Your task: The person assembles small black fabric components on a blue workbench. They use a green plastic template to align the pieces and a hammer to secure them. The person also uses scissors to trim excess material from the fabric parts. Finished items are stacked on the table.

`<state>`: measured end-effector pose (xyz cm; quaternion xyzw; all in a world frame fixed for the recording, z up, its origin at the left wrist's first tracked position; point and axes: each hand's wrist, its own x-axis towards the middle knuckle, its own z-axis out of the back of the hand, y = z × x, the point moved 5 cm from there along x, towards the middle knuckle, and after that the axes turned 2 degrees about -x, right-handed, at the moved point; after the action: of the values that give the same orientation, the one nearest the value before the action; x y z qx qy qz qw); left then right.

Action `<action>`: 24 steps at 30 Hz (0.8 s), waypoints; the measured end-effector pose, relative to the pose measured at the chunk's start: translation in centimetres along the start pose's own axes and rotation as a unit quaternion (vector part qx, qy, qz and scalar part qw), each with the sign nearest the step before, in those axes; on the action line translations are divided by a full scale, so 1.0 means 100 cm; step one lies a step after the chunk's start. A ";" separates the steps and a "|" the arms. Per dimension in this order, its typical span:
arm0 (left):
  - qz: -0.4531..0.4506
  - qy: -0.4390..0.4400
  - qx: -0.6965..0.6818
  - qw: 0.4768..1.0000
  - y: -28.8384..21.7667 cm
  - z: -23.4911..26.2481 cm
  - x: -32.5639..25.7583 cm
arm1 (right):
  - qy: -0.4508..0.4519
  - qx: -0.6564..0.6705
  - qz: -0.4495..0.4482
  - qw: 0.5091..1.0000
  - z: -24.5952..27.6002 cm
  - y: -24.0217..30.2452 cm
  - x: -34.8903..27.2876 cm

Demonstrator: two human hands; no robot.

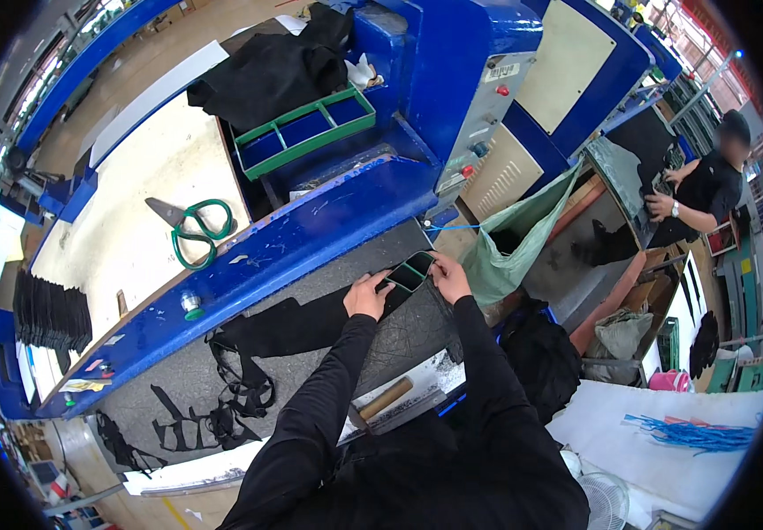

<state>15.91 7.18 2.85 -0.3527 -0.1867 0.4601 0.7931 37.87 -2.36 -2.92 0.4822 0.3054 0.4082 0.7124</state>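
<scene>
Left hand: the left hand (368,294) rests on the near-left end of a small green-edged cutting die (409,271), fingers curled down onto its rim.
Right hand: the right hand (448,276) grips the far-right end of the same die, fingers closed on its edge — both hands clamped on it, one at each end.
Die: it lies tilted on the dark cutting bed (311,340) of the blue press (417,97), on top of a sheet of black fabric (302,325) spread under the hands.
Scraps: black cut-out strips (222,402) trail across the bed to the left, well apart from the die.
Handle: a wooden handle (386,397) lies at the bed's near edge, between the forearms.
Upper table: green-handled scissors (194,228) lie on the pale board — beyond them a larger green die frame (306,131) and a heap of black cloth (266,75).
Right side: a pale green bag (514,243) hangs open just beside the right hand.
Background: another person (708,185) in black works at a further machine.
</scene>
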 end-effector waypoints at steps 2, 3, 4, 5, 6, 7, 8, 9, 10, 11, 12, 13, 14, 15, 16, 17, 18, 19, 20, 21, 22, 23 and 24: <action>0.012 -0.008 0.012 1.000 0.006 -0.003 -0.001 | -0.037 -0.028 0.012 0.999 0.000 0.005 -0.006; 0.014 -0.006 0.002 1.000 0.010 -0.006 0.000 | -0.050 -0.041 0.021 0.998 0.000 0.007 -0.009; 0.016 -0.004 -0.009 1.000 0.014 -0.008 0.001 | -0.062 -0.055 0.031 0.996 0.000 0.010 -0.012; 0.018 -0.002 -0.019 1.000 0.017 -0.011 0.002 | -0.074 -0.069 0.041 0.994 0.001 0.012 -0.012; 0.017 -0.001 -0.017 1.000 0.013 -0.010 0.002 | -0.080 -0.093 0.031 0.992 0.003 0.009 -0.013; 0.016 0.000 -0.015 1.000 0.009 -0.010 0.002 | -0.085 -0.116 0.022 0.989 0.004 0.006 -0.013; 0.015 0.002 -0.013 1.000 0.005 -0.009 0.003 | -0.090 -0.140 0.012 0.986 0.006 0.003 -0.013; -0.002 -0.007 -0.032 0.999 0.008 -0.009 0.004 | -0.084 -0.123 0.007 0.989 0.004 0.008 -0.012; -0.018 -0.015 -0.051 0.998 0.012 -0.009 0.006 | -0.077 -0.107 0.002 0.991 0.002 0.013 -0.012; -0.035 -0.023 -0.070 0.997 0.016 -0.009 0.006 | -0.071 -0.090 -0.004 0.993 0.000 0.018 -0.011; -0.035 -0.020 -0.071 0.997 0.012 -0.008 0.007 | -0.074 -0.074 -0.009 0.994 0.001 0.015 -0.012; -0.035 -0.017 -0.073 0.997 0.009 -0.008 0.006 | -0.077 -0.058 -0.014 0.995 0.003 0.011 -0.013; -0.034 -0.015 -0.074 0.997 0.007 -0.007 0.005 | -0.080 -0.041 -0.019 0.996 0.004 0.008 -0.014; -0.026 -0.012 -0.069 0.997 0.004 -0.005 0.004 | -0.080 -0.037 -0.022 0.996 0.004 0.006 -0.014; -0.017 -0.010 -0.065 0.998 0.001 -0.004 0.003 | -0.079 -0.033 -0.026 0.996 0.004 0.004 -0.015; -0.009 -0.007 -0.060 0.998 -0.002 -0.003 0.003 | -0.079 -0.030 -0.029 0.996 0.005 0.002 -0.015; -0.016 -0.011 -0.060 0.998 0.001 -0.003 0.003 | -0.079 -0.019 -0.032 0.996 0.004 0.004 -0.014; -0.023 -0.015 -0.060 0.998 0.007 -0.004 0.005 | -0.079 -0.010 -0.034 0.996 0.002 0.005 -0.013; -0.030 -0.020 -0.060 0.998 0.012 -0.006 0.005 | -0.079 0.000 -0.037 0.996 0.001 0.007 -0.013; -0.030 -0.018 -0.054 0.998 0.009 -0.007 0.005 | -0.082 0.010 -0.037 0.996 0.002 0.002 -0.013; -0.030 -0.017 -0.048 0.998 0.006 -0.007 0.004 | -0.085 0.021 -0.037 0.995 0.003 -0.003 -0.012; -0.030 -0.016 -0.042 0.999 0.002 -0.008 0.004 | -0.087 0.031 -0.037 0.995 0.004 -0.008 -0.012; -0.022 -0.020 -0.033 0.999 0.004 -0.008 0.003 | -0.085 0.021 -0.039 0.995 0.003 -0.005 -0.012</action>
<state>16.31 7.30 2.04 -0.3652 -0.2256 0.4428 0.7872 37.69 -3.61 -3.19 0.5175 0.2710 0.3312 0.7409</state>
